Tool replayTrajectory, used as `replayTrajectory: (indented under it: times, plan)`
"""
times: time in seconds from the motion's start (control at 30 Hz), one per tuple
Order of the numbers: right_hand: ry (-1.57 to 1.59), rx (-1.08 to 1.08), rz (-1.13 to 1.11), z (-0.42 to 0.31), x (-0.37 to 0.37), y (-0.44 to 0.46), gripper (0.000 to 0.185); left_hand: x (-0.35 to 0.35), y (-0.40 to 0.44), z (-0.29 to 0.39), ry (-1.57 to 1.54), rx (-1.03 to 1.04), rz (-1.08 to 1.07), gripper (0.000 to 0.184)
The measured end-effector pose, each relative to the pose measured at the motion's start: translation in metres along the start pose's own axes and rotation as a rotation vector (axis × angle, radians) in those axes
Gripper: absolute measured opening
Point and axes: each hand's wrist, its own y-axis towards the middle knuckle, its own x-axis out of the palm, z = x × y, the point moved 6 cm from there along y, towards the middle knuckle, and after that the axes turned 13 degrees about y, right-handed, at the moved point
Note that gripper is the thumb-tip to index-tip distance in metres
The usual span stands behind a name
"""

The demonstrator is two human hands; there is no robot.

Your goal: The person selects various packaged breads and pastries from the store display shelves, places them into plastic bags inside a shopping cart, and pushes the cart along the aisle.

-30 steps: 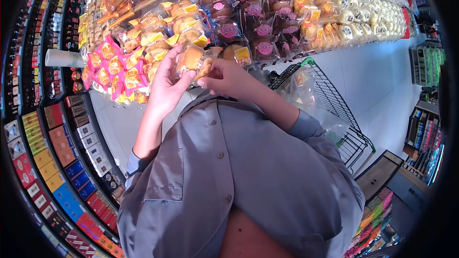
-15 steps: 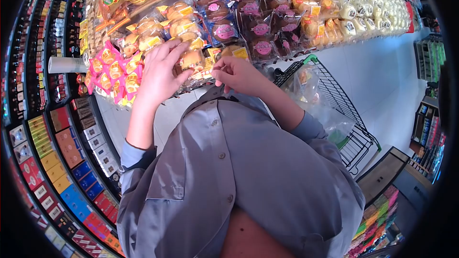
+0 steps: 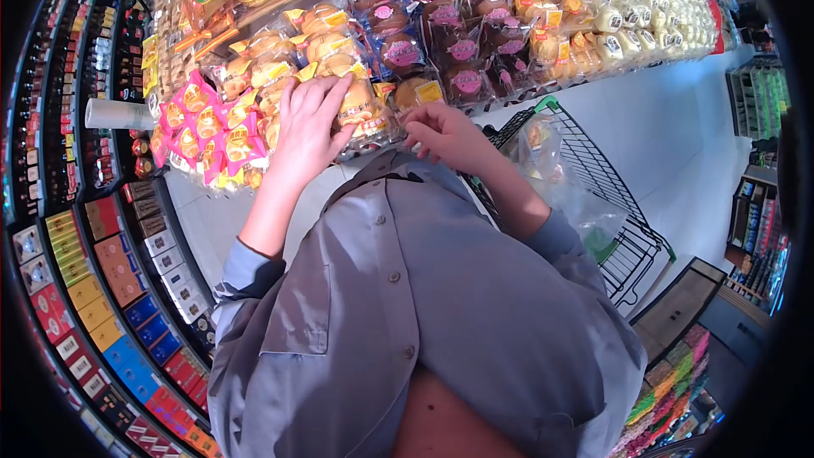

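Fingers spread, my left hand (image 3: 312, 129) rests at the near edge of the display, touching a clear-wrapped bun (image 3: 357, 102) between thumb and fingertips. My right hand (image 3: 441, 131) is beside the display edge to the right, fingers curled apart, with nothing seen in it. Behind my right hand lies a wrapped cake with a yellow label (image 3: 419, 93). Left of my left hand are pink-wrapped packs (image 3: 203, 123). Farther back sit dark cakes with pink labels (image 3: 465, 49).
A black wire shopping cart (image 3: 585, 161) with green trim holds plastic bags at my right. White wrapped buns (image 3: 644, 17) fill the display's far right. Shelves of boxes (image 3: 110, 271) curve along the left, near a white roll (image 3: 119, 114).
The wrapped bun, held up between both hands a second ago, is down on the display. My right hand has moved away to the right, and my left hand's fingers have spread.
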Motion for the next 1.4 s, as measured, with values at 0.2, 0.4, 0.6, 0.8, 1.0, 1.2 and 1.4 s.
replayTrajectory:
  times: [0.2,0.4,0.6,0.8,1.0,1.2,1.4]
  plan:
    - [-0.015,-0.098,0.348,0.026,-0.039,-0.045,0.019,-0.019,-0.028,-0.004,-0.127,-0.002,0.177,0.068]
    - [-0.353,-0.271,0.843,0.135,-0.104,-0.099,0.018,-0.015,-0.091,-0.010,-0.551,-0.060,0.369,0.043]
    - [-0.793,-0.008,1.102,0.220,-0.112,-0.203,0.041,0.019,-0.126,-0.006,-0.848,-0.082,0.210,0.034]
    - [-0.969,0.368,1.041,0.302,-0.123,-0.250,0.048,0.040,-0.140,0.006,-0.940,-0.160,0.053,0.032]
    - [-0.887,0.481,0.976,0.326,-0.156,-0.225,0.025,0.058,-0.133,0.029,-0.845,-0.143,-0.169,0.034]
    - [-0.867,0.416,0.984,0.321,-0.170,-0.213,0.021,0.073,-0.092,0.096,-0.848,-0.103,-0.281,0.031]
    - [-0.627,0.398,0.782,0.298,-0.184,-0.209,0.031,0.093,-0.033,0.210,-0.747,0.184,-0.453,0.036]
